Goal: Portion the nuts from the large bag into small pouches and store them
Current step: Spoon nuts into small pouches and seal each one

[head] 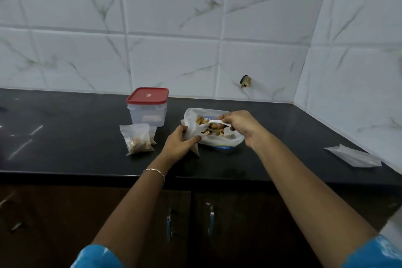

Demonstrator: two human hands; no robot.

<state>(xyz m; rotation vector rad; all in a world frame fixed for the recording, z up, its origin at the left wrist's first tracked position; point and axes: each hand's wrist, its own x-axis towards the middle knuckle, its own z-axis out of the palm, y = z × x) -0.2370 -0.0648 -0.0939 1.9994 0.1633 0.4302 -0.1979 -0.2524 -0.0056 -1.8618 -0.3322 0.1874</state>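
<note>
A black polished stone countertop (65, 128) runs across the view beneath a wall of white marble-veined tiles (174, 61), with dark brown cabinet doors (239, 224) below. The large translucent plastic bag (219, 140) of pale brown nuts (214, 127) sits just right of the counter's middle, its mouth folded open, with a sliver of blue (224, 148) showing under its near edge. At the bag's ten o'clock stands a clear square plastic container with a red lid (148, 111), closed. Two small clear pouches holding nuts (138, 139) stand at the bag's nine o'clock, one tucked behind the other, just in front of the container. A flat stack of empty clear pouches (352, 156) lies well apart at four o'clock, near the side wall. The left hand (179, 142) is curled round a small translucent pouch (195, 149) held against the bag's nine o'clock edge — thumb on top. The right hand (239, 124) pinches the handle of a white plastic spoon (212, 121), whose bowl reaches over the nuts inside the bag. A thin silver bracelet (154, 171) circles the left wrist.
</note>
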